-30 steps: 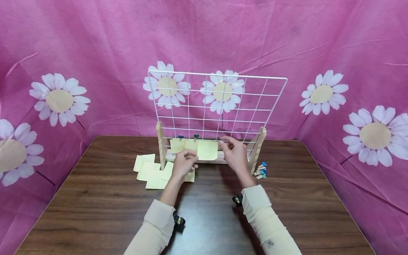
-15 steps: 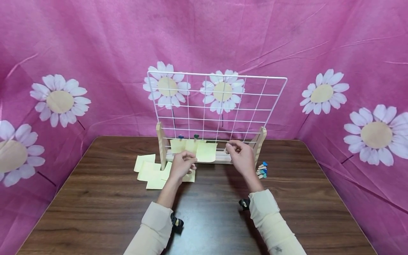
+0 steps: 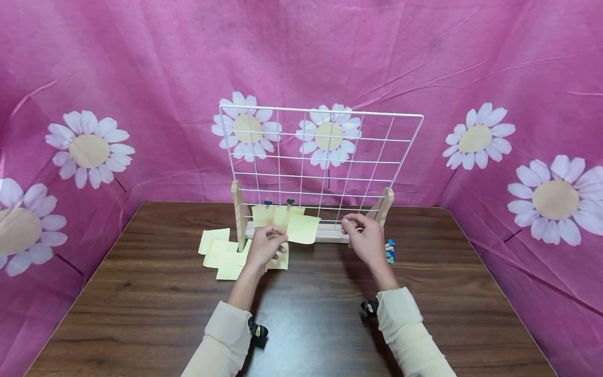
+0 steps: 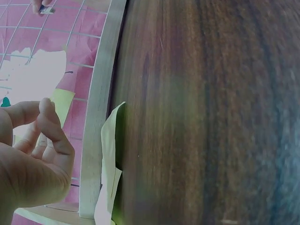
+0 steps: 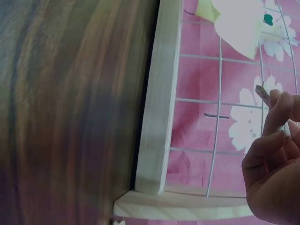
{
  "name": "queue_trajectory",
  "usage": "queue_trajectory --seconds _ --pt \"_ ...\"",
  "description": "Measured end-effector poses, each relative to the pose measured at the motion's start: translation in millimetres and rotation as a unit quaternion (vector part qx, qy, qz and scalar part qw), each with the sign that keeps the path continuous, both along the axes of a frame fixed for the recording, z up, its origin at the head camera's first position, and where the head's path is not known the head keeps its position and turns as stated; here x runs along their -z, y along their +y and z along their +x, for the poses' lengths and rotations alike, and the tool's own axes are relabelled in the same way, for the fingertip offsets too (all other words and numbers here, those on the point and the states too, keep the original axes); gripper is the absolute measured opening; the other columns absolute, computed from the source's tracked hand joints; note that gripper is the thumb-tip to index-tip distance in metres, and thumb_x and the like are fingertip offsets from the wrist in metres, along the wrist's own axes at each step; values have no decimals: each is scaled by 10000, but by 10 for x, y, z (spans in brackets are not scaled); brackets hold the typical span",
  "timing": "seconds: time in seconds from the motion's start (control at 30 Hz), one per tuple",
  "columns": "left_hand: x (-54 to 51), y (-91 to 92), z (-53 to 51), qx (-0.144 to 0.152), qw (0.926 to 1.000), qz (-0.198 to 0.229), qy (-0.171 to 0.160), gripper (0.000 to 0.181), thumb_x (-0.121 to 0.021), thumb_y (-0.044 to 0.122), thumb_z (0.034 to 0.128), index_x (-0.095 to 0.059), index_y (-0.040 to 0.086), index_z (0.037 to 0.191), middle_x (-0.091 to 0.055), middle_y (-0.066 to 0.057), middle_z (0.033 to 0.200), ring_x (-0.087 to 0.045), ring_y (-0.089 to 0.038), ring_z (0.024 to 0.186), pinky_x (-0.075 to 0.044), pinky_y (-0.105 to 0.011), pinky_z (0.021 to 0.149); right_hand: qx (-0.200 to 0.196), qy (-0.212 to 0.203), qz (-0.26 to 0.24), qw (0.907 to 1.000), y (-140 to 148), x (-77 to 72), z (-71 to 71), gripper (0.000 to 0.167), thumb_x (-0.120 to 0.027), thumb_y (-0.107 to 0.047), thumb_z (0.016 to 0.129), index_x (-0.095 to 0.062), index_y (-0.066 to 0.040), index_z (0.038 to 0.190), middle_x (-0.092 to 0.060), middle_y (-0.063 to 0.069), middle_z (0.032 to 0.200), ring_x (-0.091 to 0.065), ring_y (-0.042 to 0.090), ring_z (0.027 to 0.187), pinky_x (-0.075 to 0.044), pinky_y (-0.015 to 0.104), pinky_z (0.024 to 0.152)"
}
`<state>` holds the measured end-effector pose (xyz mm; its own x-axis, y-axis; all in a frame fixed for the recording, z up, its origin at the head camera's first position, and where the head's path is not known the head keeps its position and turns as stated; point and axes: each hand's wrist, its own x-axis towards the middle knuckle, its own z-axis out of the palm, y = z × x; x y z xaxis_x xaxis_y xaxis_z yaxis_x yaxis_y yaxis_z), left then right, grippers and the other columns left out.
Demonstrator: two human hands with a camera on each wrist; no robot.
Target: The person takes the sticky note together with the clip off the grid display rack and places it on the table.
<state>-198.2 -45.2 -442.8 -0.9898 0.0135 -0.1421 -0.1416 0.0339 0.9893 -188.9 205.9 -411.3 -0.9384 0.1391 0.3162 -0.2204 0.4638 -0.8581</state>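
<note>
Draws the right hand [image 3: 368,238] back and farther right than half a second ago, and dips the loose yellow note [image 3: 303,230] a little lower. Pinches that note by its left edge in the left hand [image 3: 267,247], thumb to fingertip, before the lower rows of the wire grid [image 3: 323,159], partly covering the right one of two clipped notes [image 3: 262,215]. Pinches a small clip [image 5: 261,92] between right thumb and fingertips. Has more notes [image 3: 220,254] spread on the table [image 3: 306,324] at left.
</note>
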Motion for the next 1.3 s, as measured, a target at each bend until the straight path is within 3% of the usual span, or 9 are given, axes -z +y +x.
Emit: queue_trajectory --seconds 0.1,0.27,0.57,0.9,1.07,1.3 --pt "7 -29 6 -36 10000 -30 23 104 -692 71 908 -653 16 987 -731 -117 918 -620 -147 590 -427 -230 492 32 5 35 10000 24 19 9 143 -682 -121 965 -749 -4 1013 -695 102 720 -598 186 436 -473 233 414" --pt "12 -75 30 -50 10000 -70 36 75 -691 74 904 -645 33 947 -731 -184 943 -592 -150 579 -397 -226 492 151 -75 77 9998 72 62 18 151 -683 -119 961 -749 4 1020 -701 97 721 -597 149 428 -462 215 412" --pt "-18 -144 54 19 9997 -229 3 135 -678 78 920 -643 -15 1013 -716 -174 968 -592 -131 590 -409 -216 502 291 -161 -16 9994 166 55 50 142 -680 -124 963 -748 -8 1010 -704 115 733 -572 113 420 -445 207 418" --pt "-4 -198 77 9 9997 -239 -6 112 -684 62 915 -650 -6 998 -707 -63 922 -588 -128 578 -381 -211 497 429 -260 -49 9987 297 88 93 202 -681 -141 968 -738 26 1065 -703 119 736 -553 81 414 -428 206 391" --pt "3 -224 98 25 9995 -320 -27 77 -683 47 908 -651 -5 954 -687 -34 828 -571 -129 563 -352 -198 472 443 -444 -311 9975 395 103 122 208 -673 -145 977 -733 11 1100 -697 172 766 -566 119 430 -461 231 383" --pt "24 -256 115 97 9989 -464 1 57 -689 41 892 -658 0 917 -693 -154 836 -562 -136 546 -325 -185 442 728 -733 -218 9944 536 115 180 204 -677 -170 973 -732 -11 1088 -714 153 778 -606 166 454 -462 268 363"
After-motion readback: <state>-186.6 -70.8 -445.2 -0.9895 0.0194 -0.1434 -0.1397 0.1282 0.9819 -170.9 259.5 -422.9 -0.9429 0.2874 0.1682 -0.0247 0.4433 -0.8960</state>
